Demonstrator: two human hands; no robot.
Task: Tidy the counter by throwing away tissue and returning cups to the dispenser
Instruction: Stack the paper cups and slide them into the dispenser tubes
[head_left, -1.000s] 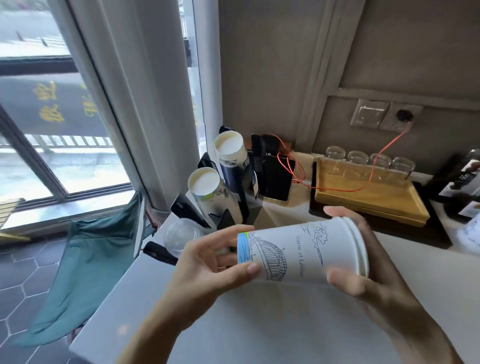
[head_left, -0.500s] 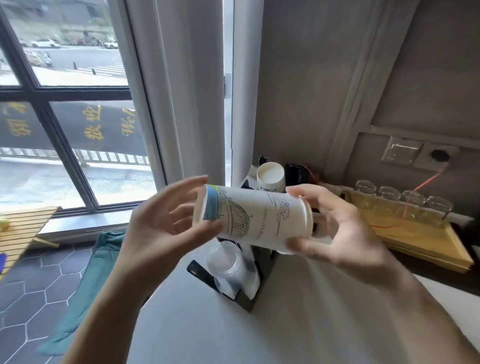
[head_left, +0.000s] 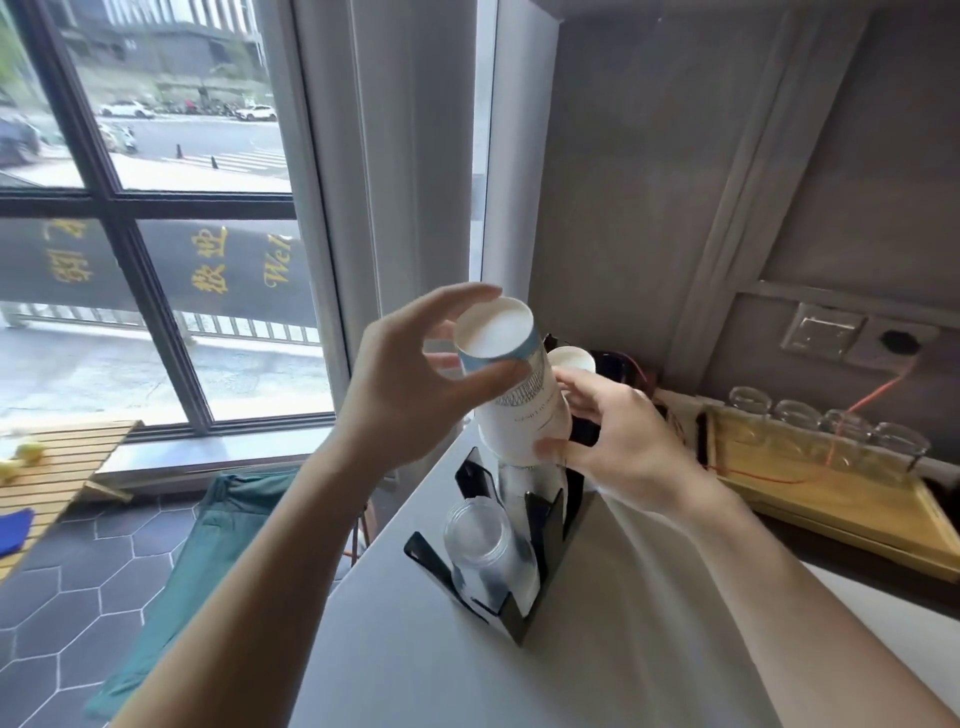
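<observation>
Both our hands clamp the paper cup stack (head_left: 519, 400): left hand (head_left: 410, 395) at base, right hand (head_left: 618, 441) at rim; dispenser (head_left: 540, 525) slot hidden beneath.

The cup (head_left: 519, 400) hid most of the stack below it in the dispenser (head_left: 540, 525). The right hand (head_left: 618, 441) covered the rear stack's body at center frame. The tray (head_left: 852, 499) ran off the right edge. The cup's print was too small to read.

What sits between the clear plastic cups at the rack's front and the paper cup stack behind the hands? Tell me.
In the head view, the paper cup stack being held lies between the clear plastic cups and the rear paper cup stack, above the black rack's middle slot.
</observation>
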